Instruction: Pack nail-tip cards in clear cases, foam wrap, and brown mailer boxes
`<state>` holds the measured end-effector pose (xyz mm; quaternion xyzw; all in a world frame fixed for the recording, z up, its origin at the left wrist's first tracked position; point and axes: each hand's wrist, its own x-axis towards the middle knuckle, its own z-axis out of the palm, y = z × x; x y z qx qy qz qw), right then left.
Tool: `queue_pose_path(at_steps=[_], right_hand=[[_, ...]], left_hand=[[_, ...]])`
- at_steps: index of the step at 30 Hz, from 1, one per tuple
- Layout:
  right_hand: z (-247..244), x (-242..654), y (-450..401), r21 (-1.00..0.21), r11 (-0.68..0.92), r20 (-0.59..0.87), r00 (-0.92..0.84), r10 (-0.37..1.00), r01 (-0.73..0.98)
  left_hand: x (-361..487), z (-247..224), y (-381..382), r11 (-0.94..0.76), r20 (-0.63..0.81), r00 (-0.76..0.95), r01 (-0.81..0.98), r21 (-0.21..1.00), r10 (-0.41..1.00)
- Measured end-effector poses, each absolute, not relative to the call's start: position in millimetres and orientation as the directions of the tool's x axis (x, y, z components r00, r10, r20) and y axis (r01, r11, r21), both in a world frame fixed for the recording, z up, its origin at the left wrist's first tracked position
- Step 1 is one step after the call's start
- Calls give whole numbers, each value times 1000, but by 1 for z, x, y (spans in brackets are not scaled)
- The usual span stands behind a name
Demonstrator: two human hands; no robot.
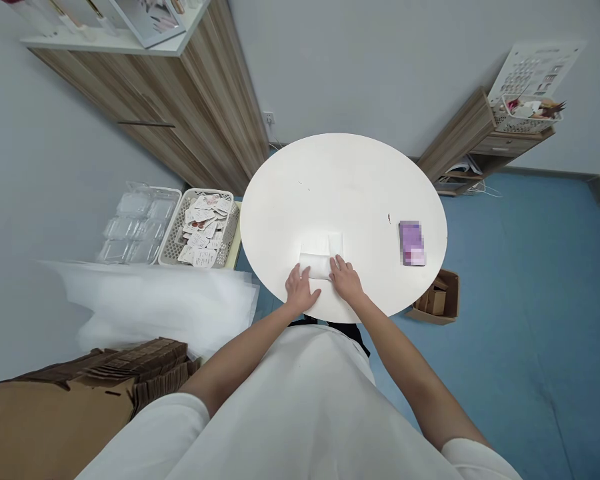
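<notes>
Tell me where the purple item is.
In the head view, the purple item lies on the white table, near its right edge, right of the right hand.

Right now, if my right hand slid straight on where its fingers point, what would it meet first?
Likely the white, folded or rolled sheet: your right hand is at its right end, though exact contact is hard to confirm.

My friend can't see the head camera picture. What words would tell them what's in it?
A person's left hand and right hand touch a white, paper-like piece near the close edge of a rounded white table. A blurry purple item lies on its right side; a white basket of cards stands at the left.
</notes>
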<state>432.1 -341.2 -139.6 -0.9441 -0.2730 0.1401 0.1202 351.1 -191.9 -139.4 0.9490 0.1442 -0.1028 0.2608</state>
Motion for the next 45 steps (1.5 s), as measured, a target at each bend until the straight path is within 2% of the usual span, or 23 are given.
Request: queue_pose_path(at_steps=[2,4,7,11,15,17,20,23,27,34,38,40,42,45], right_hand=[[-144,431,-340,-326,-825,-188,823,535,462],[-147,430,-340,-351,-826,-174,836,521,441],[-149,428,-340,-363,-834,-162,854,495,415],[-148,425,-339,-361,-843,-159,864,478,399],[-146,424,-338,-367,-845,-169,865,473,390],[-146,424,-339,-375,-845,-174,866,468,381],[-144,424,-340,-401,-840,-184,866,465,366],[-141,425,-341,-437,-834,-192,871,452,336],[-139,429,-339,-482,-838,-230,885,404,257],[-140,436,-336,-599,-790,-281,889,362,132],[-138,442,-345,-732,-681,-315,871,377,30],[-139,444,-346,-783,-620,-338,878,340,-61],[-140,445,-344,-797,-588,-359,890,280,-136],[-142,446,-338,-764,-624,-367,904,217,-161]], left_hand=[[348,-141,-187,-681,-361,842,537,498,400],[350,-142,-183,-582,-413,800,600,549,434],[361,-140,-180,-479,-439,790,610,631,428],[374,-137,-183,-343,-496,733,666,663,465],[380,-137,-188,-249,-446,777,585,772,444],[381,-138,-189,-173,-426,768,558,812,479],[386,-140,-188,-40,-456,706,564,825,542],[390,-140,-184,40,-508,714,561,827,481],[392,-138,-179,-87,-456,826,508,857,331],[391,-131,-195,-347,-325,931,364,865,164],[393,-131,-209,-531,-286,956,278,800,69],[391,-133,-215,-628,-242,970,196,753,13],[388,-134,-219,-696,-192,980,108,710,-44],[379,-133,-218,-747,-166,979,19,664,-122]])
